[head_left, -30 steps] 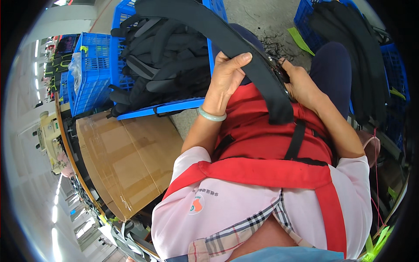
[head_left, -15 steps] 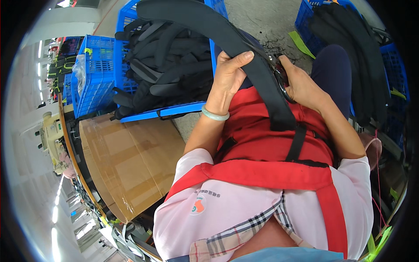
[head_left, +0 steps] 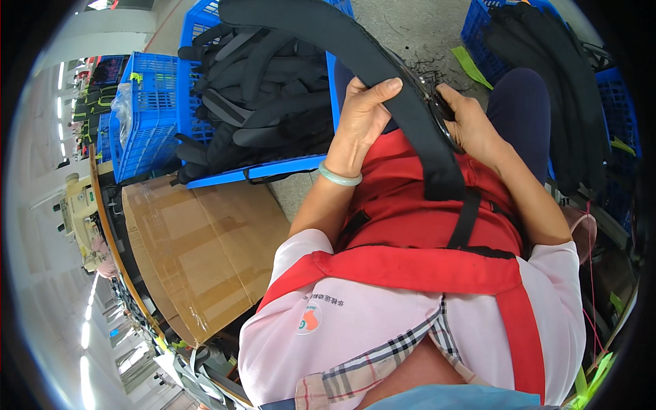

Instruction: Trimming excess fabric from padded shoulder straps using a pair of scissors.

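Note:
A long, curved black padded strap (head_left: 429, 140) lies across my lap and reaches up over a blue crate. My left hand (head_left: 363, 115) is closed on its left edge, thumb on top and fingers underneath. In my right hand (head_left: 476, 130) is a pair of scissors (head_left: 444, 117) with dark loop handles, held along the strap's right edge. The blades point away from me, and their tips are partly hidden beside the strap. Under the strap's near end is my red apron (head_left: 403, 219).
A blue plastic crate (head_left: 273, 172) full of similar black straps stands ahead on the left. Other blue crates (head_left: 154, 113) are further left, and long black pieces (head_left: 557, 96) hang over crates at the right. A cardboard box (head_left: 205, 253) is near my left arm. Thread scraps litter the floor.
The scissors and my right hand have shifted very slightly along the strap's edge. The strap and my left hand stay almost where they were.

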A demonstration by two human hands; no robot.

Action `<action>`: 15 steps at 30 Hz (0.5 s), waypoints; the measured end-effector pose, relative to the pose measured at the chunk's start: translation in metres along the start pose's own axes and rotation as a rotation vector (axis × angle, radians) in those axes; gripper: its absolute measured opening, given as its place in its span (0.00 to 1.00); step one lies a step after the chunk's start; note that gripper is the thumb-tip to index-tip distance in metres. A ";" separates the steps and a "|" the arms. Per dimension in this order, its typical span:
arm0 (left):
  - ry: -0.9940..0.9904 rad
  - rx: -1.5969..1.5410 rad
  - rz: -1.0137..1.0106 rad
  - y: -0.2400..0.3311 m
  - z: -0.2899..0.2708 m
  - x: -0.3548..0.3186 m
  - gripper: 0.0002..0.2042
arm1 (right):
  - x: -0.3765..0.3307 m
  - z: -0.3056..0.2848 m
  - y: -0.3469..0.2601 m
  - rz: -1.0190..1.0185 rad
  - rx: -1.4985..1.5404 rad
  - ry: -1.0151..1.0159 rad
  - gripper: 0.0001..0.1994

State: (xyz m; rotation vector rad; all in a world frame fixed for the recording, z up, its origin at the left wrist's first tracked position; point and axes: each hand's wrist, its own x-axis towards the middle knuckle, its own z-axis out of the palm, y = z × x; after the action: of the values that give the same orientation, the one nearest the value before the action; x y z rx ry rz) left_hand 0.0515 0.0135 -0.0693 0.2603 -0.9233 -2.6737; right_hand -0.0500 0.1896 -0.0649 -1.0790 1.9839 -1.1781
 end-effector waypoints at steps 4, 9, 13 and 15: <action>-0.080 0.015 -0.011 0.003 -0.016 0.001 0.09 | 0.005 -0.010 -0.012 0.194 0.410 0.012 0.10; 0.014 0.090 0.024 -0.001 -0.002 -0.008 0.11 | -0.001 -0.007 -0.025 0.034 0.508 -0.103 0.12; 0.070 0.026 0.113 0.041 0.001 0.018 0.08 | -0.007 -0.004 -0.019 0.051 0.163 -0.086 0.14; 0.135 0.029 0.205 0.065 0.000 0.028 0.07 | -0.007 0.000 -0.016 0.081 0.199 -0.074 0.15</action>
State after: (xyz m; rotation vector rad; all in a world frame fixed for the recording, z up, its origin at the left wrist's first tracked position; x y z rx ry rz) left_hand 0.0399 -0.0444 -0.0312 0.3285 -0.8956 -2.4256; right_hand -0.0410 0.1914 -0.0495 -0.9198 1.7940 -1.2442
